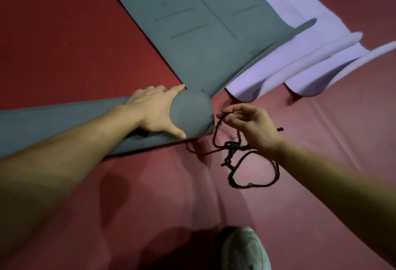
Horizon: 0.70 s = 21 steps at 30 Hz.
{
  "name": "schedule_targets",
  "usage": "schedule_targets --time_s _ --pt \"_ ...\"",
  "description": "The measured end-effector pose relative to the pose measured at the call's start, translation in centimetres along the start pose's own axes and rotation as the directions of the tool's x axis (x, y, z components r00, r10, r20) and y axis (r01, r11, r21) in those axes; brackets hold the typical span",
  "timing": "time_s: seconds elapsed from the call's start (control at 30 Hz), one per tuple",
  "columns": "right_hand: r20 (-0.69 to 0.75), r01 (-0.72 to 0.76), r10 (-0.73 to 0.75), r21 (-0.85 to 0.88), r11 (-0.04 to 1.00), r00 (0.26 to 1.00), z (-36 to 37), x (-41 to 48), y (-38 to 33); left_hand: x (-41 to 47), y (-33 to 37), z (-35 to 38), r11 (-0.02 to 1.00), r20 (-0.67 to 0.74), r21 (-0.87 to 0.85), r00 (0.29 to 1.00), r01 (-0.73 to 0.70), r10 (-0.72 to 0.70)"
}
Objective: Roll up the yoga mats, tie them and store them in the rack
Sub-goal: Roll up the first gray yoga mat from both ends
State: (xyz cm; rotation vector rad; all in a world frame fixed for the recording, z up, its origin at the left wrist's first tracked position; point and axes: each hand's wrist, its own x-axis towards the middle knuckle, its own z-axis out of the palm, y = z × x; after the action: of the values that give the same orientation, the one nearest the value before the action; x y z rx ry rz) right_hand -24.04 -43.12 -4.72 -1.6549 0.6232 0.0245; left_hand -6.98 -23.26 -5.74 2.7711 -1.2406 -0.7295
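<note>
While I am clamping my left hand (154,111) over the right end of the rolled grey mat (64,119), fingers wrapping the far side and thumb hooking the near side, I am pinching one end of the black cord (232,147) between thumb and fingertips of my right hand (250,128), just right of the roll's end. The roll is lying on the red floor (64,34), left of centre, its end just near the corner of a flat grey mat (192,23). Lilac mats (289,55) are lying far right, unrolled, and no rack is showing. Risk one, my guess: the roll is not tied yet and only one hand is holding it, so loosening that grip to help with the cord is likely letting the outer layer spring open. Risk two: the cord is bunching in a knotted tangle under my right wrist with a loop trailing nearer, so pulling it round the roll may be snagging or tightening the knot. Risk three: a thin pinch, so the cord end may be slipping out. My shoe (244,250) is standing nearer than the loop, and stepping on it would be jerking the cord.
</note>
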Motion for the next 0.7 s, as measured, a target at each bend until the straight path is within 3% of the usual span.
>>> schedule_targets --time_s 0.07,0.17,0.3,0.4,0.53,0.6,0.7 --pt "-0.008 0.151 -0.156 -0.211 0.966 0.988 0.8 0.2 -0.3 -0.6 0.0 -0.3 1.000 -0.043 -0.003 0.999 -0.007 0.007" --pt "0.020 0.381 -0.403 -0.375 0.845 0.915 2.0 0.8 -3.1 -1.7 -0.6 -2.1 1.000 -0.146 -0.013 0.989 -0.006 0.004" --pt "0.083 0.592 -0.667 -0.549 0.589 0.741 3.3 2.9 -10.0 -3.3 -2.1 -7.0 0.996 -0.324 -0.091 0.945 0.024 -0.052" --pt "0.139 0.705 -0.783 -0.550 0.447 0.606 4.8 4.4 -16.4 -5.4 -3.1 -11.7 0.980 -0.458 -0.193 0.879 0.044 -0.129" --pt "0.117 0.825 -0.899 -0.460 0.328 0.423 9.1 5.0 -25.3 -9.3 -4.9 -18.5 0.944 -0.626 -0.328 0.741 0.033 -0.243" --pt "0.112 0.864 -0.934 -0.429 0.263 0.340 12.4 4.7 -30.0 -11.7 -6.1 -21.7 0.922 -0.708 -0.388 0.634 0.020 -0.312" --pt "0.162 0.905 -0.963 -0.403 0.134 0.215 17.0 2.7 -37.6 -15.7 -8.5 -25.9 0.883 -0.814 -0.469 0.402 -0.030 -0.419"
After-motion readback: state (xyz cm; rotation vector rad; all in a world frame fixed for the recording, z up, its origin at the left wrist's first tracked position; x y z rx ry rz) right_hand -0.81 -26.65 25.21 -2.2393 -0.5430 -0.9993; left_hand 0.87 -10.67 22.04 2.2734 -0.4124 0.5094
